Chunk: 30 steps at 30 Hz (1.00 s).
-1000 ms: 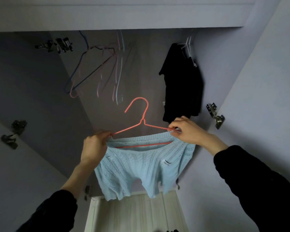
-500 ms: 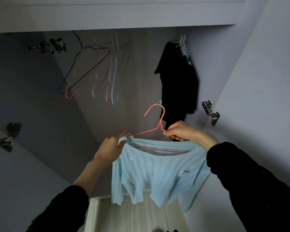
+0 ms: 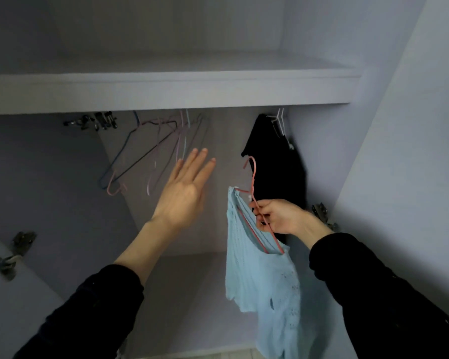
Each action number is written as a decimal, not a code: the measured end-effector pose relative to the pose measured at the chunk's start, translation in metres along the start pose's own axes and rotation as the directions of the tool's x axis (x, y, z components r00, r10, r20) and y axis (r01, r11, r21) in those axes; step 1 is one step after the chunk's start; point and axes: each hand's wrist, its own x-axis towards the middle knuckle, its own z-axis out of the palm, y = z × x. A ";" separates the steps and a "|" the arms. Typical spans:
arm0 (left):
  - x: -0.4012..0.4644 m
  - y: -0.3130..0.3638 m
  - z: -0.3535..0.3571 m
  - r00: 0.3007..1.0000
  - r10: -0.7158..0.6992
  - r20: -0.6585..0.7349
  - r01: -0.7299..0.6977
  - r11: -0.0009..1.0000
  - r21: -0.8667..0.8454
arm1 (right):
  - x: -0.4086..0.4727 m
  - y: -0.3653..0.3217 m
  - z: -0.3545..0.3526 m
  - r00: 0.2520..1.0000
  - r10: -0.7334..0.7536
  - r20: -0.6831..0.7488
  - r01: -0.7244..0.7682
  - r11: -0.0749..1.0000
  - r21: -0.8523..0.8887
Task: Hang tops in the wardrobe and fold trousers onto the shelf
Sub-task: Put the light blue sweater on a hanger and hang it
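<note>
A light blue knit top (image 3: 265, 286) hangs on a red wire hanger (image 3: 254, 193), turned edge-on inside the open wardrobe. My right hand (image 3: 280, 217) grips the hanger just below its hook, in front of a black garment (image 3: 275, 164) that hangs on a white hanger (image 3: 280, 123) at the right. My left hand (image 3: 184, 193) is raised to the left of the top, fingers straight and spread, holding nothing. It sits just below a bunch of several empty wire hangers (image 3: 153, 151) under the shelf.
A white shelf (image 3: 166, 92) runs across above the hanging space. Clip hangers (image 3: 94, 121) hang at the upper left. Metal door hinges (image 3: 13, 251) show at the left, and another hinge (image 3: 322, 212) at the right. The wardrobe's right wall (image 3: 399, 151) is close by.
My left hand has let go of the top and lifted towards the empty hangers. My right hand now holds the hanger alone, turned edge-on. The view has tilted up to show the shelf.
</note>
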 end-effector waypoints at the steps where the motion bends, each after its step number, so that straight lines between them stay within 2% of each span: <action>1: 0.011 0.001 -0.004 0.999 0.037 -0.025 -0.036 0.998 0.055 | 0.002 -0.010 0.001 0.999 -0.016 0.029 0.015 0.999 0.032; 5: 0.053 -0.003 -0.015 0.991 0.096 -0.089 -0.070 0.963 0.260 | 0.014 -0.048 0.001 0.990 -0.111 0.092 0.094 0.981 0.168; 10: 0.087 -0.018 -0.014 0.989 0.000 -0.145 0.059 0.912 0.405 | 0.050 -0.091 -0.004 0.971 -0.213 0.111 0.173 0.940 0.295; 14: 0.093 -0.027 -0.006 0.989 0.002 -0.151 0.068 0.889 0.453 | 0.074 -0.126 -0.004 0.956 -0.289 0.052 0.252 0.898 0.360; 19: 0.095 -0.032 0.003 0.987 0.003 -0.162 0.080 0.860 0.504 | 0.095 -0.157 -0.005 0.949 -0.315 -0.006 0.294 0.879 0.376; 24: 0.097 -0.035 0.007 0.983 0.015 -0.183 0.082 0.856 0.511 | 0.116 -0.159 -0.008 0.936 -0.350 0.038 0.323 0.897 0.303; 28: 0.098 -0.036 0.009 0.983 0.018 -0.182 0.077 0.859 0.506 | 0.128 -0.156 -0.019 0.910 -0.410 0.070 0.343 0.835 0.430; 30: 0.098 -0.036 0.009 0.982 0.017 -0.186 0.081 0.860 0.503 | 0.127 -0.162 -0.023 0.907 -0.418 0.048 0.360 0.832 0.422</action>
